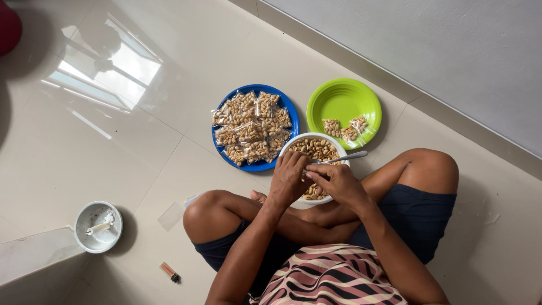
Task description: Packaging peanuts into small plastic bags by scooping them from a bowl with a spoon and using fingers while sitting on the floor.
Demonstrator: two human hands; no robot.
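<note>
I sit cross-legged on a tiled floor with a white bowl of peanuts (314,148) in front of my legs. My left hand (288,179) is curled over the bowl's near side; what its fingers hold is hidden. My right hand (334,182) grips a metal spoon (345,158) whose handle points right across the bowl's rim. Beyond the bowl, a blue plate (282,101) carries several small clear packets of peanuts (251,127). A green plate (344,100) to its right holds three peanut packets (345,129).
A small metal bowl with a white candle stub (98,227) stands on the floor at the left. A lighter (169,272) lies near my left knee. A piece of clear plastic (170,216) lies on the tiles. The wall's base (395,85) runs behind the plates.
</note>
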